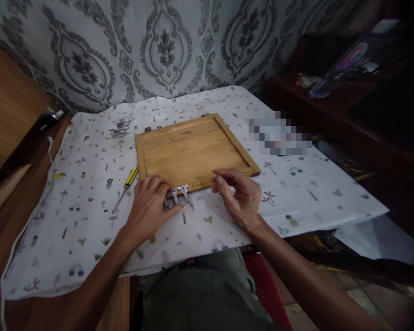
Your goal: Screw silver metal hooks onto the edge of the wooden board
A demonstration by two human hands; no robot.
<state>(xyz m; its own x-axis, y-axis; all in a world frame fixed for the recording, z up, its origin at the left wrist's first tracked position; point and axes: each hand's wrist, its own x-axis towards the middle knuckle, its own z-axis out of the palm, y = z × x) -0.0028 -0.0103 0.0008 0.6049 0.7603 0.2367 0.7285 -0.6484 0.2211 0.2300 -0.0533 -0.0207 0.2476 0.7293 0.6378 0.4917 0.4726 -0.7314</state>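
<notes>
Hiding the panel's corner, left fingers spread; I can't tell if right fingers (overlapping) meet.

Has on the tablecloth a panel, brackets at its near edge, and, leftward, a screwdriver (metal pieces behind it).

My left hand hides the near left corner of the wooden panel and part of the row of metal brackets there. Whether my right hand, at the panel's near edge, pinches anything is too small to tell. Right of the panel, coarse pixels mask one thing; farther right, a bottle's label blurs. Behind the panel's left side, small metal parts merge together.
</notes>
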